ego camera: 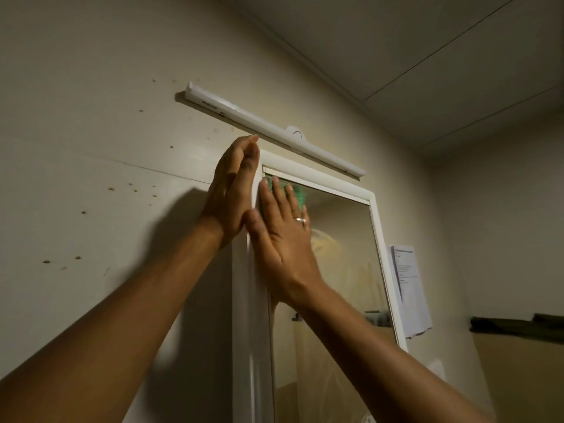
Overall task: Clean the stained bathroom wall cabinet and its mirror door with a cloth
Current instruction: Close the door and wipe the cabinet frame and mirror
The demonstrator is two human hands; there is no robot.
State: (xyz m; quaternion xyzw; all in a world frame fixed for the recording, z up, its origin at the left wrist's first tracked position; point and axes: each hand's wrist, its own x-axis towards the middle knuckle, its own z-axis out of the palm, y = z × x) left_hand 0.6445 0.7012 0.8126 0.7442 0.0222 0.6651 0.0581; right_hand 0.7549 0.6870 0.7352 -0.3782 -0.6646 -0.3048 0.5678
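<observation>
The white wall cabinet hangs on the beige wall, its mirror door smeared with yellowish streaks. My right hand, a ring on one finger, presses a green cloth flat against the mirror's top left corner with straight fingers. My left hand lies flat with straight fingers against the cabinet's left side near its top corner. Most of the cloth is hidden under my right hand.
A long white light bar is fixed to the wall just above the cabinet. A printed paper sheet hangs right of the mirror. The wall at left has several small holes. A dark shelf edge shows at far right.
</observation>
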